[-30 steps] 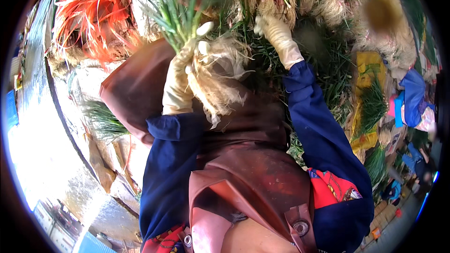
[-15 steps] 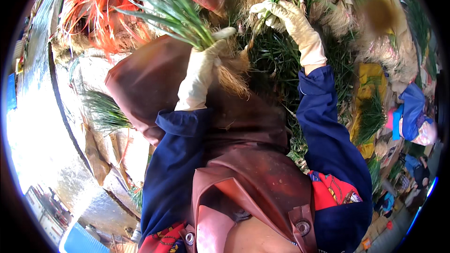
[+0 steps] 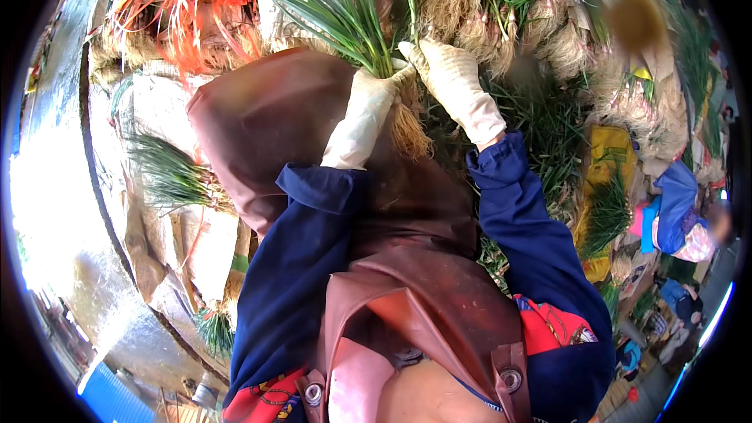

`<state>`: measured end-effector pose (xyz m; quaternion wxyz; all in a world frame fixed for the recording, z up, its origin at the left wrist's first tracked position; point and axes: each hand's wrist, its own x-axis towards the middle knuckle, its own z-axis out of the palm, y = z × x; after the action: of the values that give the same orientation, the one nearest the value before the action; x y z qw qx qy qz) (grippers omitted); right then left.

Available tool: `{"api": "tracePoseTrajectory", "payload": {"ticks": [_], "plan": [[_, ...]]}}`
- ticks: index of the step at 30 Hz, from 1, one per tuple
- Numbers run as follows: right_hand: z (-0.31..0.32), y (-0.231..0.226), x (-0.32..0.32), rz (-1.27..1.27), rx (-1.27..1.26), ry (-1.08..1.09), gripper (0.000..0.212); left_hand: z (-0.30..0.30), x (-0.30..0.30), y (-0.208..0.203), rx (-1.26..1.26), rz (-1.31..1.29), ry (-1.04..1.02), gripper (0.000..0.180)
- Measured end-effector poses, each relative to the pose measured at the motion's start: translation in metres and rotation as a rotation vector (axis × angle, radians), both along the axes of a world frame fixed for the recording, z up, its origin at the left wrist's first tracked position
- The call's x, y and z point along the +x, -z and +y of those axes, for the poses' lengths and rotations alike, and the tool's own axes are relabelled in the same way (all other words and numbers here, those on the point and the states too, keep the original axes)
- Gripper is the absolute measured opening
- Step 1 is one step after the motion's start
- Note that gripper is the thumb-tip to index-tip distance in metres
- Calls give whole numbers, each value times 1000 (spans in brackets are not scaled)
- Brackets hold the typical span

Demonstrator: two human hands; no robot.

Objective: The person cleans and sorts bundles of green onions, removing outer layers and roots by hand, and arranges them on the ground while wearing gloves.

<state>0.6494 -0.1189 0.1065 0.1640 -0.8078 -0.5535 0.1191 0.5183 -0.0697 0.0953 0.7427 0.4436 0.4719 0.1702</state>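
Note:
My left hand (image 3: 365, 116), in a pale glove, is closed around a bunch of green onions (image 3: 352, 23). The leaves fan up and to the left. Its tan, stringy roots (image 3: 409, 133) hang out below the fist, over my brown apron (image 3: 274, 113). Close beside it, my right hand (image 3: 456, 82), gloved too, pinches a thin green onion stalk (image 3: 412, 4) that stands upright between thumb and fingers. The two gloves nearly meet at the bunch; whether they touch is hard to tell.
Orange-red plastic strips (image 3: 176, 4) lie at the far left. A rooted green bunch (image 3: 168, 171) rests left of my apron. Loose green leaves (image 3: 540, 121) are heaped to the right, below rooted onions (image 3: 548, 23). Beyond are a yellow sack (image 3: 597, 223) and a person in blue (image 3: 675, 196).
My right hand has come down and left from the onion pile, bringing a stalk. My left hand has moved right with its bunch, so both hands are now close together.

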Motion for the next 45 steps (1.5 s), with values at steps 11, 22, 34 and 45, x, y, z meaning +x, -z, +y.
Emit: {"api": "tracePoseTrajectory", "payload": {"ticks": [11, 22, 34, 45], "plan": [[-31, -37, 12, 246, -214, -361, 38, -4, 6, 13, -6, -194, 26, 22], [-119, -13, 45, -45, -210, 153, 41, -3, 7, 10, 64, -101, -51, 26], [-28, -4, 9, 982, 116, -36, 12, -5, 4, 8, -69, -310, -48, 26], [-57, 47, 48, 1329, -58, -129, 25, 29, -23, -17, -628, -636, 72, 44]]}}
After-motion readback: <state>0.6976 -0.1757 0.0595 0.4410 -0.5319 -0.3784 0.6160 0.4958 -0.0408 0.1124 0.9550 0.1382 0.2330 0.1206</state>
